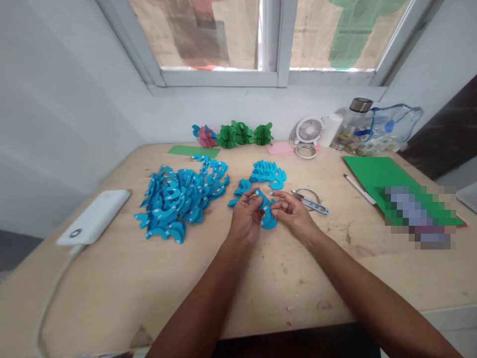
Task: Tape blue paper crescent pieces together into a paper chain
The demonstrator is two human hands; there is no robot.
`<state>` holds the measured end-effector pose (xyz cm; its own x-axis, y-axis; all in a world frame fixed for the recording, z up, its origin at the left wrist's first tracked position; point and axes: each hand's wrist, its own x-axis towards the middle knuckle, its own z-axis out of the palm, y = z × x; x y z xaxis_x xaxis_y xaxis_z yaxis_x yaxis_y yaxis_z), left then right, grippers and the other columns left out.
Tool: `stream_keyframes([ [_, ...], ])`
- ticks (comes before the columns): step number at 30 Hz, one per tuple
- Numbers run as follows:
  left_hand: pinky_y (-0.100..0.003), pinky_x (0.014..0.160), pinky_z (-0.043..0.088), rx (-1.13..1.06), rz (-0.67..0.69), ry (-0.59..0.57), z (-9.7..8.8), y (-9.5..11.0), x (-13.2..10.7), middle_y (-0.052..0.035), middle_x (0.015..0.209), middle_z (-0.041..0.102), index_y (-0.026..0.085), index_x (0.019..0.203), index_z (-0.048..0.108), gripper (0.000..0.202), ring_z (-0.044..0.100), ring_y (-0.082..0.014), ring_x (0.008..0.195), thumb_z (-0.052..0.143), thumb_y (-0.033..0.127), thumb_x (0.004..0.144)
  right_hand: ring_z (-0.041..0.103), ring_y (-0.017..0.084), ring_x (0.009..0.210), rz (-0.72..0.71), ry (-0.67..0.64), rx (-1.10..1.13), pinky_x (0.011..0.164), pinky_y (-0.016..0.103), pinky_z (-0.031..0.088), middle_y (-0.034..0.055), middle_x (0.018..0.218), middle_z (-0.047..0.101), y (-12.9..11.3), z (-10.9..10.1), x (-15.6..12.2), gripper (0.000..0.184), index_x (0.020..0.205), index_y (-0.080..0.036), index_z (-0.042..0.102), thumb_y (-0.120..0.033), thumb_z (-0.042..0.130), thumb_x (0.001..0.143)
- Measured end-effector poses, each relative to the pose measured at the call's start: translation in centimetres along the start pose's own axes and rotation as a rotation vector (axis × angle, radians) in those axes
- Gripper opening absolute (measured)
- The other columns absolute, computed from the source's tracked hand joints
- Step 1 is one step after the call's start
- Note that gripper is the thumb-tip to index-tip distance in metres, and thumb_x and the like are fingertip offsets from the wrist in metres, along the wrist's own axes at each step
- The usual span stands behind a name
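Both hands are pinching the same blue paper cutout (pixel 265 213), left hand (pixel 246 216) and right hand (pixel 292 214) meeting mid-table. Big pile of blue cutouts (pixel 179 201) sits at 10 o'clock, and scissors (pixel 311 201) lie just beside the right hand at 2 o'clock.

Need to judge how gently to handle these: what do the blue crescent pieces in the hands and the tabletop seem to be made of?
The blue crescent pieces, pinched between the left hand and right hand, look like thin matte card or craft paper: flat, cleanly cut edges, no gloss, small white tabs stuck on. The tabletop looks like bare light plywood or wood: pale grain, scuffs and stains, dull unvarnished surface.
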<state>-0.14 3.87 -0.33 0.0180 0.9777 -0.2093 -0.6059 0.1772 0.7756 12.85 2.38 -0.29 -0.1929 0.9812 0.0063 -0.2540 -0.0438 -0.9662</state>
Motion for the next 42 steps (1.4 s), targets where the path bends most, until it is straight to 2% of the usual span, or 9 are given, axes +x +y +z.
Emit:
stream_keyframes([
  [3, -0.018, 0.046, 0.039, 0.021, -0.008, 0.007, 0.1, 0.1, -0.1, 0.0034, 0.067, 0.056, 0.018, 0.097, 0.053, 0.046, 0.054, -0.0082, 0.056, 0.075, 0.024, 0.057, 0.055, 0.01, 0.062, -0.025, 0.008, -0.027, 0.06, 0.023, 0.041, -0.0033, 0.07, 0.061, 0.3, -0.1, 0.1, 0.045, 0.107, -0.021, 0.054, -0.022, 0.068, 0.065],
  [6, -0.018, 0.048, 0.04, 0.073, 0.009, 0.013, 0.4, -0.1, 0.0, 0.0036, 0.068, 0.055, 0.019, 0.099, 0.052, 0.049, 0.056, -0.0096, 0.06, 0.076, 0.026, 0.056, 0.052, 0.01, 0.059, -0.082, 0.07, -0.116, 0.058, 0.023, 0.039, -0.004, 0.067, 0.059, 0.6, -0.2, 0.3, 0.043, 0.108, -0.021, 0.053, -0.023, 0.064, 0.067],
  [13, -0.02, 0.053, 0.041, 0.315, 0.125, 0.02, 0.9, -1.0, 0.1, 0.0053, 0.066, 0.053, 0.019, 0.11, 0.047, 0.066, 0.053, -0.0096, 0.06, 0.077, 0.023, 0.052, 0.05, 0.013, 0.059, -0.286, 0.228, -0.505, 0.061, 0.027, 0.039, -0.0027, 0.066, 0.058, 0.0, -0.3, -0.2, 0.043, 0.112, -0.025, 0.057, -0.018, 0.059, 0.07],
  [19, -0.021, 0.054, 0.043, 0.291, 0.091, -0.041, 1.0, -0.6, -0.3, 0.0049, 0.067, 0.054, 0.019, 0.109, 0.047, 0.061, 0.057, -0.0122, 0.063, 0.072, 0.016, 0.053, 0.051, 0.015, 0.062, -0.326, 0.271, -0.582, 0.065, 0.029, 0.04, -0.0017, 0.069, 0.059, -0.3, -0.3, -0.4, 0.047, 0.115, -0.026, 0.055, -0.014, 0.059, 0.069],
  [26, -0.024, 0.062, 0.047, 0.184, 0.05, -0.082, 0.7, -0.6, -0.2, 0.0008, 0.075, 0.063, 0.019, 0.1, 0.054, 0.048, 0.061, -0.0128, 0.066, 0.069, 0.011, 0.055, 0.05, 0.013, 0.058, -0.219, 0.292, -0.353, 0.059, 0.027, 0.04, -0.0035, 0.064, 0.057, 0.3, -0.9, 0.2, 0.046, 0.114, -0.021, 0.052, -0.02, 0.061, 0.068],
  [32, -0.022, 0.051, 0.043, 0.241, -0.044, -0.021, 1.1, -0.2, -0.7, -0.0029, 0.079, 0.065, 0.017, 0.097, 0.059, 0.043, 0.059, -0.0132, 0.066, 0.073, 0.021, 0.057, 0.049, 0.01, 0.055, -0.139, 0.297, -0.139, 0.055, 0.024, 0.038, -0.0056, 0.061, 0.056, 0.2, -0.9, 0.6, 0.045, 0.108, -0.019, 0.051, -0.024, 0.066, 0.065],
  [36, -0.02, 0.05, 0.041, 0.218, -0.08, 0.007, 1.4, -0.1, -1.1, -0.0011, 0.072, 0.061, 0.015, 0.081, 0.064, 0.029, 0.055, -0.0103, 0.062, 0.074, 0.027, 0.056, 0.047, 0.008, 0.052, -0.103, 0.28, -0.051, 0.052, 0.022, 0.036, -0.0074, 0.06, 0.056, 0.2, -0.7, 0.6, 0.046, 0.105, -0.02, 0.052, -0.024, 0.068, 0.062],
  [42, -0.02, 0.046, 0.038, 0.177, -0.117, 0.024, 1.2, 0.1, -1.0, -0.0005, 0.065, 0.058, 0.013, 0.069, 0.063, 0.03, 0.051, -0.0092, 0.056, 0.078, 0.031, 0.05, 0.046, 0.007, 0.051, -0.078, 0.241, 0.022, 0.051, 0.02, 0.035, -0.0079, 0.058, 0.055, 0.2, -0.5, 0.5, 0.042, 0.102, -0.019, 0.054, -0.022, 0.069, 0.062],
])
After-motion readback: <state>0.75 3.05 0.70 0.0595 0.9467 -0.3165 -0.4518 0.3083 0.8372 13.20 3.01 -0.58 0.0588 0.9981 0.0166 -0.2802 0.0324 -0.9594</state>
